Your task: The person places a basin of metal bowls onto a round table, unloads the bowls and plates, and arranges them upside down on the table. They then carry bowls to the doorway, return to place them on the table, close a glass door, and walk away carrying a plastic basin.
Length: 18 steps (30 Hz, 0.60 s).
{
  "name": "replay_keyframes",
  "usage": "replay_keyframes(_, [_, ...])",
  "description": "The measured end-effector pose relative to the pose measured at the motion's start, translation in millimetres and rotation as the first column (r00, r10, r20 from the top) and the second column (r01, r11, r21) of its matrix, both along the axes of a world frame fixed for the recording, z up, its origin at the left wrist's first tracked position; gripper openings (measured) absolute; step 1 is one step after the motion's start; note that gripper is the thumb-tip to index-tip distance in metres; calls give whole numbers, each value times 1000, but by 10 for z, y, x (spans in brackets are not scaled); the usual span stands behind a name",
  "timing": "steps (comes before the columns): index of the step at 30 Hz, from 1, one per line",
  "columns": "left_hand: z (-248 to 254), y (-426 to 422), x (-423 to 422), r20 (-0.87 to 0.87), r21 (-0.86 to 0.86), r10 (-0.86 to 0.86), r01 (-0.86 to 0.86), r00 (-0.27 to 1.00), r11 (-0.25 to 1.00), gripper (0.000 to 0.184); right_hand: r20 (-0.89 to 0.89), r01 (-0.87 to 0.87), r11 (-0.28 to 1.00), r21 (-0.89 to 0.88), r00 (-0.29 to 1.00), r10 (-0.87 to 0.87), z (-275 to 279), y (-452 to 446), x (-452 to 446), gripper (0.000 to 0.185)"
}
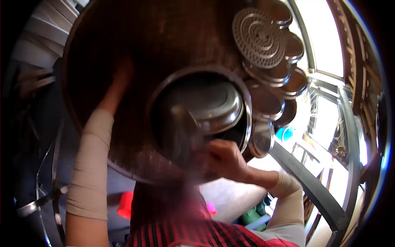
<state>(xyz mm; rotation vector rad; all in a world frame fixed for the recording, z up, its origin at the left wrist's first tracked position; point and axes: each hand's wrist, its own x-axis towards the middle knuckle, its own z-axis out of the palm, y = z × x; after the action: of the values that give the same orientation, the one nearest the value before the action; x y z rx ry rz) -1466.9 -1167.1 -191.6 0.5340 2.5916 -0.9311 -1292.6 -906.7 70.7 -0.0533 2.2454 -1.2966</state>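
Observation:
A large metal basin [201,70] with a shiny rim lies on the dark round table [135,152]. Inside it rests a rounded metal dish [222,109]. My right hand [226,158] is closed at the basin's near right edge, beside a blurred grey object [181,127] that overlaps the basin's left part. Whether the fingers hold that object is too smeared to tell. Over the dark left part of the table reaches my left hand [123,72], dim and blurred, its fingers hidden in shadow.
Several round metal lids [265,101] line the table's right edge, with a perforated metal disc [259,38] at the upper right. Metal frame bars [312,185] stand at the right. Below the table are a red object [126,205] and a green one [253,218].

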Motion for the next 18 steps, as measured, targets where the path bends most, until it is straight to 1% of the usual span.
replay_keyframes(1, [-536,-204,27,-236,-157,-256,224,937,962,60,-49,28,1000,-1,998,-28,19,1,14,10])
replay_keyframes(2, [-241,-82,-53,-111,-139,-234,218,966,966,52,-93,57,998,-6,994,-57,51,1,24,8])
replay_keyframes(3, [69,23,-58,25,-118,-214,215,977,969,46,-76,24,999,-37,997,-26,157,4,-56,8])
replay_keyframes(4, [96,28,-92,102,-121,-195,207,975,971,47,-53,-7,998,-67,999,3,282,35,-110,8])
replay_keyframes(5, [64,23,-110,187,-122,-177,201,966,972,49,258,107,989,-104,963,-77,334,105,-64,7])
replay_keyframes(6, [-98,-23,-95,149,-37,-105,112,983,993,50,494,245,960,-132,857,-151,548,137,-163,7])
replay_keyframes(7, [-340,-97,-78,121,51,-29,23,992,998,52,417,218,955,-200,901,-119,669,237,-244,6])
replay_keyframes(8, [-344,-93,-78,105,107,31,-43,994,993,54,404,271,937,-219,899,-166,726,380,-305,6])
replay_keyframes(9, [-246,-59,-90,90,166,91,-105,992,980,56,391,321,916,-240,896,-211,784,522,-366,5])
replay_keyframes(10, [-151,-20,-49,84,191,135,-149,987,970,60,289,257,954,-155,935,-205,789,633,-483,5])
replay_keyframes(11, [44,39,-47,78,215,179,-192,981,958,63,189,203,978,-54,963,-190,794,745,-599,5])
replay_keyframes(13, [396,121,-97,184,143,136,-163,973,976,71,104,327,923,-205,945,-311,596,766,-1033,11])
replay_keyframes(14, [468,137,-112,240,107,117,-146,964,984,74,353,630,615,-474,776,-523,349,682,-1235,14])
replay_keyframes(15, [339,96,-112,257,109,85,-117,963,987,76,218,503,717,-482,862,-458,188,644,-1490,17])
replay_keyframes(16, [103,21,-112,273,112,54,-88,960,990,78,81,366,804,-469,924,-373,18,613,-1768,20])
replay_keyframes(18, [-11,-29,-125,307,95,30,-63,951,993,77,323,591,608,-529,804,-500,-436,545,-2321,26])
